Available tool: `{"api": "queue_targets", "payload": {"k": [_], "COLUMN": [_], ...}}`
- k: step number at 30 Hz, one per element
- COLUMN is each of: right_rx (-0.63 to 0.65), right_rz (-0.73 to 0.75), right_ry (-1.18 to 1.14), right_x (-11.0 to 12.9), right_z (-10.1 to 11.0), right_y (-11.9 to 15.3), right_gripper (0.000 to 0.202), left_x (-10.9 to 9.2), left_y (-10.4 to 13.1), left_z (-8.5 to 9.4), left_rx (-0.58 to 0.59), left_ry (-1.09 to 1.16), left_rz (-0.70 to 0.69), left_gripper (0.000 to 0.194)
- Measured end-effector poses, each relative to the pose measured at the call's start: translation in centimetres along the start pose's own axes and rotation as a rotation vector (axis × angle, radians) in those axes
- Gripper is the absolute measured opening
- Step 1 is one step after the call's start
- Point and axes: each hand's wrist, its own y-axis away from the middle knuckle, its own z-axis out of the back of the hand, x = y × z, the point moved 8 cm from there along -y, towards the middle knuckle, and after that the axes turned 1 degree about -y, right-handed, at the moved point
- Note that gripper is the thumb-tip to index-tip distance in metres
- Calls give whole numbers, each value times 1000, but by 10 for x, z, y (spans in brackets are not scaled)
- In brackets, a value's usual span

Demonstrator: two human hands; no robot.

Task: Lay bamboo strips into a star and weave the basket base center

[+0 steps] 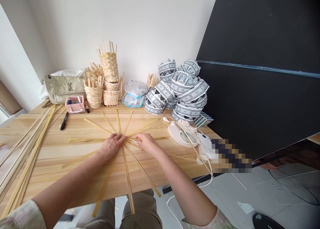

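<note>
Flat bamboo strips (128, 175) cross at a hub and fan out like spokes on the wooden table; some reach past its front edge. At the hub's left, my left hand (113, 144) presses down on the crossing with its fingers close together, gripping the strips there. My right hand (146, 143), just right of the hub, pinches a thin pale bamboo strip (132, 140) between thumb and fingers. That strip runs toward my left fingertips. Both hands cover part of the crossing, so how the strips overlap there is hidden.
Long loose strips (32, 152) lie along the table's left. Woven baskets (109, 67), a pink box (75, 105) and a bag (66, 89) stand at the back. Patterned rolls (186, 89) pile beside a black panel (260, 99). White tape (178, 134) lies at right; a marker (64, 121) sits left.
</note>
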Motion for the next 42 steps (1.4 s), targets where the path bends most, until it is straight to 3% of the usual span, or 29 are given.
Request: {"api": "queue_targets", "payload": {"k": [8, 17, 32, 42], "right_rx": [-36, -39, 0, -10], "right_rz": [-41, 61, 166, 158], "right_ry": [76, 250, 458, 494], "right_x": [-7, -4, 16, 14], "right_z": [-5, -3, 5, 4], "right_y": [-6, -20, -19, -27], "right_gripper": [27, 13, 22, 24], "left_x": [2, 5, 3, 1], "left_y": [1, 0, 1, 1], "left_z": [-1, 3, 1, 1], "left_rx": [-35, 10, 20, 15], "left_ry": [55, 106, 55, 35], "left_rz": [15, 3, 6, -23], "left_gripper": [32, 23, 32, 34]}}
